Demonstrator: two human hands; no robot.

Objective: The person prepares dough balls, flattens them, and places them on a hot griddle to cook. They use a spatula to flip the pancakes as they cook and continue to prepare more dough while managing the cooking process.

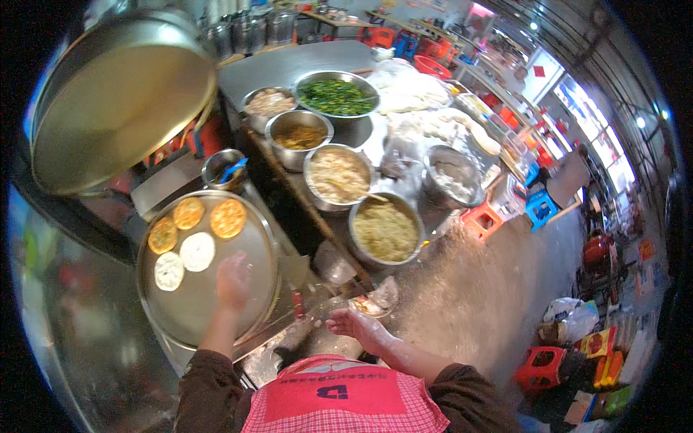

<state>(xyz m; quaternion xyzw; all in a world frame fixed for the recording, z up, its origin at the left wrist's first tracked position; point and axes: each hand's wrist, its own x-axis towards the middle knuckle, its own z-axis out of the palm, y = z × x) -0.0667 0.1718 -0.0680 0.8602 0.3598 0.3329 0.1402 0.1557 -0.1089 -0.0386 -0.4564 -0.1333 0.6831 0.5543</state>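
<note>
My left hand [233, 279], blurred, is over the right part of a round electric griddle pan [184, 319]. It is beside a pale flatbread [197, 251]; whether anything is in its fingers is unclear. Another pale flatbread [169, 271] lies to the left. Behind them are browned flatbreads, one at the left [163, 236], one at the back [188, 213] and one at the right [228, 218]. My right hand [357, 327], dusted with flour, hovers in front of my apron [335, 392]. Its fingers are extended and nothing is in them.
The griddle's large lid [122, 113] stands raised at the left. A metal cup [214, 168] holds a blue-handled tool. Bowls of shredded filling [387, 230], noodle-like filling [338, 173] and chopped greens [335, 97] stand on the table. Beyond them is dough [422, 89] under plastic.
</note>
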